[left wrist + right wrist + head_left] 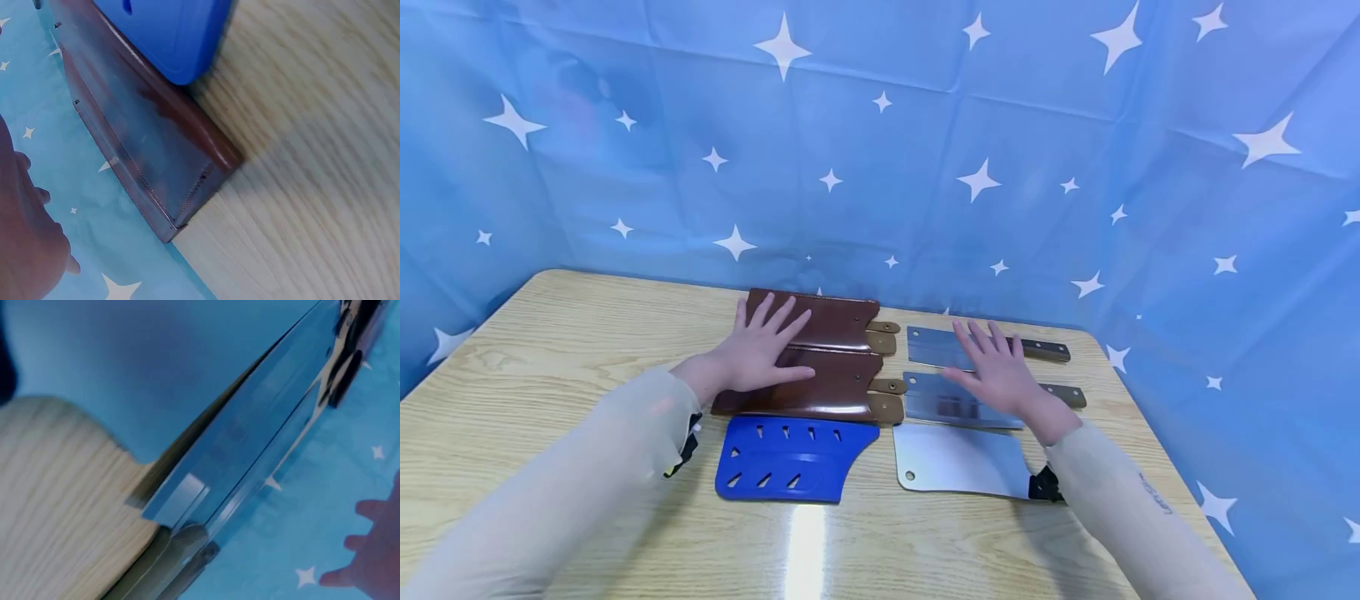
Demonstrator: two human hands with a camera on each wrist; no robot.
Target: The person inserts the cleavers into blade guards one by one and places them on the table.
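In the head view my left hand (pixel 752 354) spreads its fingers over two brown leather knife sheaths, the far sheath (pixel 827 321) and the middle sheath (pixel 842 383). A blue plastic blade guard (pixel 790 458) lies just below them. My right hand (pixel 996 371), fingers straight, is over two cleavers with dark handles, the far cleaver (pixel 928 346) and the middle cleaver (pixel 940 404). Nearest me is a silver cleaver (pixel 958 458), its black handle partly hidden by the right wrist. Neither hand grips anything; whether they touch the things below, I cannot tell.
A light wood-grain table (pixel 587 333) bears everything. Behind it and along its sides hangs a blue cloth (pixel 880 208) with white stars. The sheaths and guard form a column left of the cleavers. A bright light reflection falls on the tabletop near its front.
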